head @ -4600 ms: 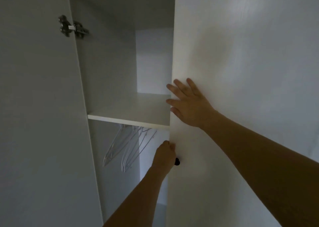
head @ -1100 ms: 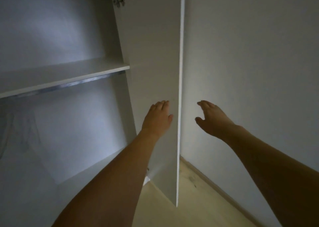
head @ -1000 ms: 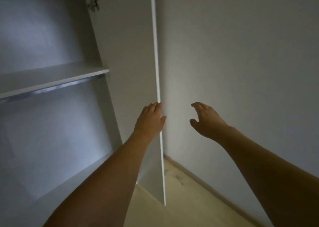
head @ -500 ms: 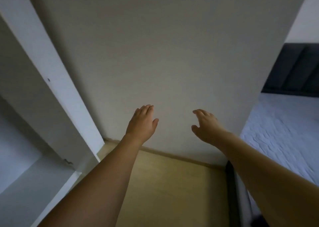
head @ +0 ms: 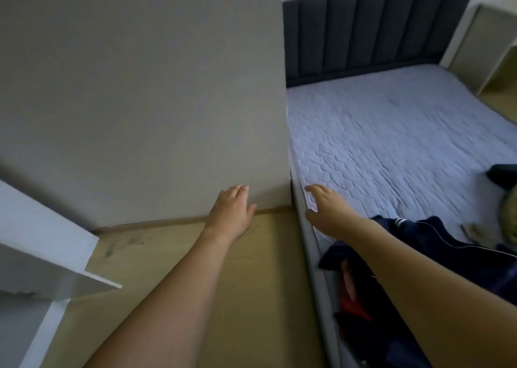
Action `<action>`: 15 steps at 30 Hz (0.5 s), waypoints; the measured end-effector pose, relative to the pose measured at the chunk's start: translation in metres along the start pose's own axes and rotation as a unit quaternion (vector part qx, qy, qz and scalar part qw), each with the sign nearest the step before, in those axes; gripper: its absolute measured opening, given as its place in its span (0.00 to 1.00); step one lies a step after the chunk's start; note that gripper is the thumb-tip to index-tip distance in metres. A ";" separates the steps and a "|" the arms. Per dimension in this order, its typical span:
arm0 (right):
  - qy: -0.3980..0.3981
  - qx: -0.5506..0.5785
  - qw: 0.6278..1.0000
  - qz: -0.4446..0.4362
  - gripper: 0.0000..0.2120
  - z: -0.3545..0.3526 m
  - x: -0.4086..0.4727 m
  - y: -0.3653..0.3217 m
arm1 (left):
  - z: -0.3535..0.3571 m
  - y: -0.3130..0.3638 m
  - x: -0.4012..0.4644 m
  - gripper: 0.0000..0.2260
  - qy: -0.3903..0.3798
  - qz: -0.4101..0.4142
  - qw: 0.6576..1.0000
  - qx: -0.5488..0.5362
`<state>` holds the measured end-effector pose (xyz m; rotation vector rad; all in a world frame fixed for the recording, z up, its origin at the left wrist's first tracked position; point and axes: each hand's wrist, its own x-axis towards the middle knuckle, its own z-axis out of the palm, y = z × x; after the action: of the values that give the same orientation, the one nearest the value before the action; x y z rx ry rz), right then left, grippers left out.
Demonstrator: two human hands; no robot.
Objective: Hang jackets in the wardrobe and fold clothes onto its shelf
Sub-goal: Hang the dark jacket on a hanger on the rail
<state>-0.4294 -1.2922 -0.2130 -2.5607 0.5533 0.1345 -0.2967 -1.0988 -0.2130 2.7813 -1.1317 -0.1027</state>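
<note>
Both hands are held out in front with fingers loosely spread, and neither grasps anything. The left hand hangs over the floor before the grey wall, while the right hand reaches over the near edge of the bed. The clothes to be sorted lie on that bed at about 4 o'clock from the right hand: a navy jacket with a thin white stripe, spread with its long axis running roughly from 10 to 4 o'clock, and beneath the right forearm a darker heap with something red in it. The right hand is clearly the nearer one, just beside the jacket's upper edge; the left is well apart, across the bed frame. The wardrobe shows only as a white panel at 8 o'clock, behind the left arm. The next reach likely turns rightward and down toward the jacket.
</note>
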 end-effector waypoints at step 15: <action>-0.030 0.050 0.995 0.079 0.24 -0.095 -0.121 0.318 | 0.098 0.320 0.018 0.24 -0.059 -0.021 0.995 -0.073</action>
<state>-0.6716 -1.5467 -0.2543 -2.4061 0.7212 0.2327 -0.5157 -1.3477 -0.2616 2.6988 -1.0458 -0.3447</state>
